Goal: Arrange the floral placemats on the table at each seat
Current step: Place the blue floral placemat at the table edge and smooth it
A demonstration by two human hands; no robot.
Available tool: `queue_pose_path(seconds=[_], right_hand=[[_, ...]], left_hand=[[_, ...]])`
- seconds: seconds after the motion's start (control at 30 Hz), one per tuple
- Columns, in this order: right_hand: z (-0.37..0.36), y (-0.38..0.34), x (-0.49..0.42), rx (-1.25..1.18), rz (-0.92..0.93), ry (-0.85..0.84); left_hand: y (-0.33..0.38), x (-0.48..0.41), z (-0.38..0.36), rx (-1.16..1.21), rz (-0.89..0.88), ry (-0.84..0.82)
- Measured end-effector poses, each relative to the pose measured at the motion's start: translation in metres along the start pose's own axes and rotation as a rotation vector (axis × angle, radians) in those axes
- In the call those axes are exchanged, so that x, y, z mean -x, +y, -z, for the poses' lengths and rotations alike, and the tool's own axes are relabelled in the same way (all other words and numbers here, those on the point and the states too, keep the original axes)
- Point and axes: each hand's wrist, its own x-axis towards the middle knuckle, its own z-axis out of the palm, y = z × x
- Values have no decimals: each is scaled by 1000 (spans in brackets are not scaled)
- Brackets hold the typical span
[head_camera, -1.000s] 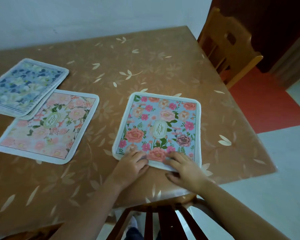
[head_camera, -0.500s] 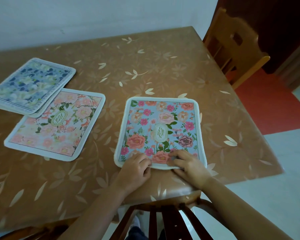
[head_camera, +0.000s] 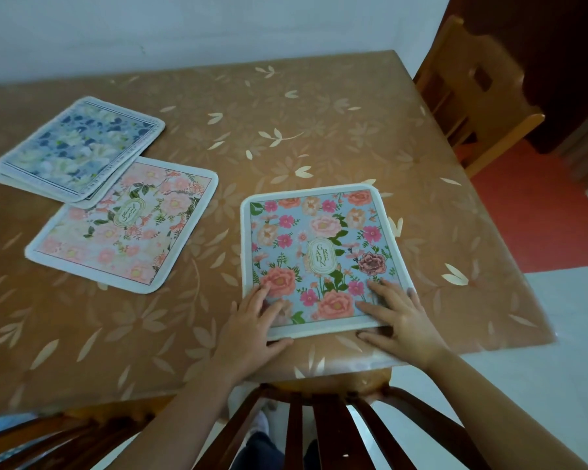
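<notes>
A light-blue placemat [head_camera: 319, 245] with pink and orange flowers lies flat near the table's front edge. My left hand [head_camera: 252, 325] rests on its near left corner, fingers spread on top and thumb at the edge. My right hand [head_camera: 399, 317] presses flat on its near right corner. To the left lies a pale pink floral placemat [head_camera: 129, 225]. Beyond that sits a small stack of blue-and-white floral placemats [head_camera: 78, 147], overlapping the pink one's far corner.
The table [head_camera: 286, 130] has a brown cloth with leaf prints. A dark wooden chair back [head_camera: 319, 429] stands right below my hands. A light wooden chair [head_camera: 476, 93] stands at the table's right side. A white wall runs behind the table.
The blue placemat has been turned slightly and now sits square to the front edge. My hands have spread apart from its near middle to its two near corners, fingers flattened.
</notes>
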Motion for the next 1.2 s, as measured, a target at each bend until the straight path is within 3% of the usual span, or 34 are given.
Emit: queue_pose_path(seconds=[0.13,0.4,0.73,1.2], right_hand=[[-1,11,-2,39,-138,-117],[2,4,-13,8,-86,-67],[7,11,-21,42,-43,-121],[2,-12,-12,55,-104,-126]], left_hand=[[2,-3,-6,-23,3,-27],[0,-7,-5,39,-8,23],[6,-5,-4,47,4,61],[6,-2,1,-7,41,-41]])
